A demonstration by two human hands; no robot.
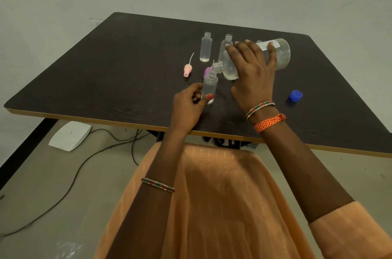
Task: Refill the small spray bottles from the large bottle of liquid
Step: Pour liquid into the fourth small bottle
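On the dark, wood-grained table (106, 63) with its pale tan edge band, the right hand (253, 72) wraps over a large, round-shouldered bottle of clear plastic (282, 53), tipped almost on its side so that its narrow mouth meets the open neck of a small translucent plastic cylinder bottle (209, 87). The left hand (188, 101) pinches this small bottle near its base between thumb and fingers, holding it upright on the table; a little clear liquid sits at its bottom. Three small bottles show in all: the held one and two more standing uncapped farther back, one at the left (205, 49), one (226, 43) partly hidden behind the large bottle. A pink spray cap with a thin dip tube (187, 69) lies at the left, a purple cap (207, 71) just behind the held bottle, and a blue ridged screw cap (296, 95) well apart at the right.
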